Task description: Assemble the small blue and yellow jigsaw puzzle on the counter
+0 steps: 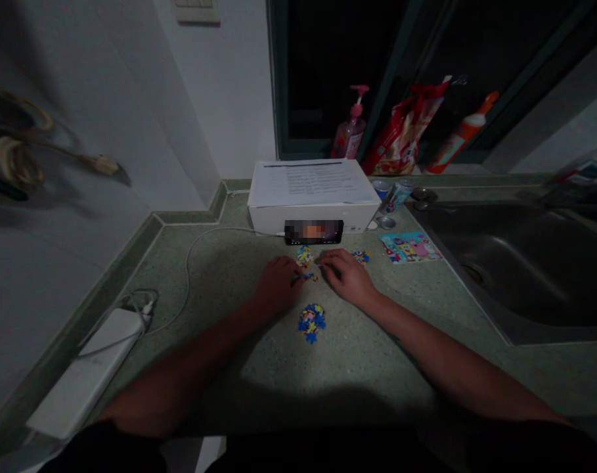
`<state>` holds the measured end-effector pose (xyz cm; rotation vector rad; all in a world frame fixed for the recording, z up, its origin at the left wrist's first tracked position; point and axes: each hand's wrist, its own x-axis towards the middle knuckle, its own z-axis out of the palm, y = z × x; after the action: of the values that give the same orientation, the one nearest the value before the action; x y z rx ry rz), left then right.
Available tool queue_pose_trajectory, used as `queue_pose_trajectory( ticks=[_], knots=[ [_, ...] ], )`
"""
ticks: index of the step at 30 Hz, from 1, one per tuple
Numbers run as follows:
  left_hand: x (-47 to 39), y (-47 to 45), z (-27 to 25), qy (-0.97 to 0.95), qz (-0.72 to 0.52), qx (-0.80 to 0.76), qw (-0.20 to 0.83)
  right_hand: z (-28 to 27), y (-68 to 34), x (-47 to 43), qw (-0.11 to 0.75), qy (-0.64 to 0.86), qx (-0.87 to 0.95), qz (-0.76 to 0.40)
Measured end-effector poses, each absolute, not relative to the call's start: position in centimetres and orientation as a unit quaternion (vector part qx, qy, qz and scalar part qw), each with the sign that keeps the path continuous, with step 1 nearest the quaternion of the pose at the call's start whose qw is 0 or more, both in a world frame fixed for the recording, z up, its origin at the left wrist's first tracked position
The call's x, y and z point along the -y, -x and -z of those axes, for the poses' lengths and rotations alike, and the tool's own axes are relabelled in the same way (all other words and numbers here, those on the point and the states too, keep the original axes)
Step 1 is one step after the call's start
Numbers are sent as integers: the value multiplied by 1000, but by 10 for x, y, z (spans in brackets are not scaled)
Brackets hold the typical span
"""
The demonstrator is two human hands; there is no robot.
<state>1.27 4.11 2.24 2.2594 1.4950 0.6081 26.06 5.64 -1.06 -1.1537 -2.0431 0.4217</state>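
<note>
The puzzle pieces [311,323] show blue and yellow, the counter [224,276] speckled grey-green.

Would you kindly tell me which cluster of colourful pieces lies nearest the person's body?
The lowest cluster in view; the others lie farther off, near the left hand and right hand.

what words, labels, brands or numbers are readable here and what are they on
None can be read for certain.
Printed sheet: lines of text, too small and blurred.
White box: tiny marks on its front, too small.
Pump bottle, red bag and orange bottle: print too blurred.
Phone: screen partly pixelated, nothing legible.
Picture card and puzzle pieces: no wording discernible.
</note>
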Motion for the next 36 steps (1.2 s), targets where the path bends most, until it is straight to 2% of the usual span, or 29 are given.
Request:
queue_pose_trajectory(
  ticks=[19,22,28,36],
  knots=[
    [-41,-16,-21,-742,-285,-517,317,-8,-248,-41,343,404,821,-210],
    [-45,-13,-20,-740,-283,-544,275,-10,-254,-40,344,384,837,-184],
    [-54,-5,-21,-773,-223,-584,110,-13,-259,-31,323,277,892,-156],
    [-57,-7,-15,-793,-189,-573,78,-20,-249,-18,266,231,915,-198]
  ],
)
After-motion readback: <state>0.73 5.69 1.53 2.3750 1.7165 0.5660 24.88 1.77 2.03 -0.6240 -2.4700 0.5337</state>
